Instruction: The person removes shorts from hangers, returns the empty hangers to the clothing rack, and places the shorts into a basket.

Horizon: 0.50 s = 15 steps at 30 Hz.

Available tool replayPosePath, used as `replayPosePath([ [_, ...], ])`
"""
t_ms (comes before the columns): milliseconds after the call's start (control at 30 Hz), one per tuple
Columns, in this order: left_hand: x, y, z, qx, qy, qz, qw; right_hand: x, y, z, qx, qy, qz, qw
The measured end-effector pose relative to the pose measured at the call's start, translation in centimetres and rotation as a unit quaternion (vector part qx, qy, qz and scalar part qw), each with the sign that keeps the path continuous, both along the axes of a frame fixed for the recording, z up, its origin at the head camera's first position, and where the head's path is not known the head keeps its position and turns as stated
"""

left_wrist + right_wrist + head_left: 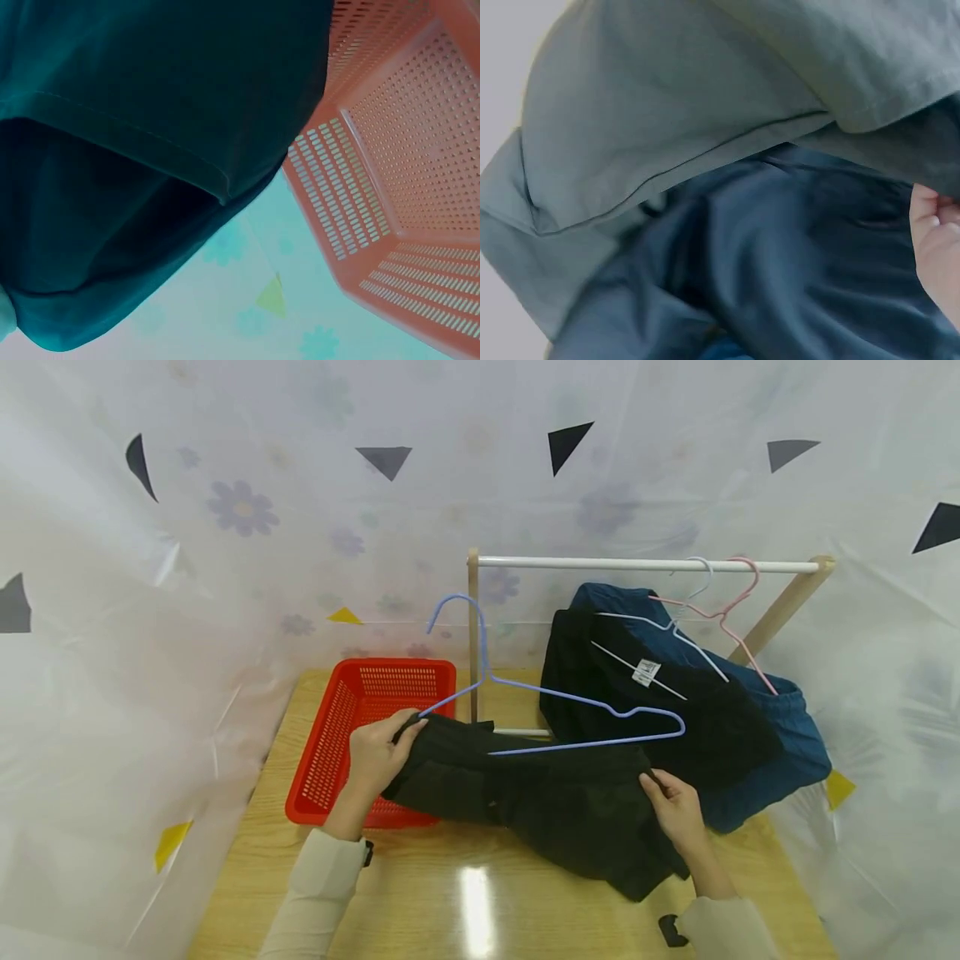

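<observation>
A dark pair of shorts (pixel 525 785) is stretched between both hands above the table. My left hand (pixel 378 752) pinches one corner of its waistband, over the red basket. At the other end of the waistband, my right hand (pixel 677 810) grips the edge between thumb and fingers. A blue hanger (pixel 585 697) stands with its hook up; its left end goes down into the waist beside the left fingers, while its right end sticks out above the cloth. In the left wrist view the dark cloth (pixel 165 90) hangs beside the basket. Fingers (pixel 939 232) show at the cloth in the right wrist view.
The red basket (pixel 300 797) stands on the wooden table (pixel 420 893) at left. Behind is a rack with a white rail (pixel 585 562). At its right end hang a black garment (pixel 600 685) on a white hanger and a blue one (pixel 798 735) on a pink hanger.
</observation>
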<state>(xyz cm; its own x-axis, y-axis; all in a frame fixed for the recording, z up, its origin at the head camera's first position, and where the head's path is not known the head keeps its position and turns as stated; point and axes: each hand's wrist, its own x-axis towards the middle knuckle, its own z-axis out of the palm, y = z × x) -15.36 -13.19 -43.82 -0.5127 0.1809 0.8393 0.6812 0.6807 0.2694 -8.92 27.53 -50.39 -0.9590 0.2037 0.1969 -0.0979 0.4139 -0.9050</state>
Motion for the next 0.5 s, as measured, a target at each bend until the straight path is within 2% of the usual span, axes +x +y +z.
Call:
replayPosePath([
  [267, 0.0, 1.3, 0.0, -0.024, -0.024, -0.02, 0.9992, -1.3, -1.6, -4.0, 0.031, -0.079, -0.006, 0.9964],
  [333, 0.1, 1.6, -0.1, -0.032, -0.025, -0.024, 0.9989, -1.4, -2.2, -4.6, 0.05, -0.103, 0.005, 0.9935],
  [500, 0.2, 2.0, -0.1, -0.043, -0.031, -0.04, 0.9978, -1.2, -3.1, -5.4, 0.075, -0.174, 0.067, 0.9797],
])
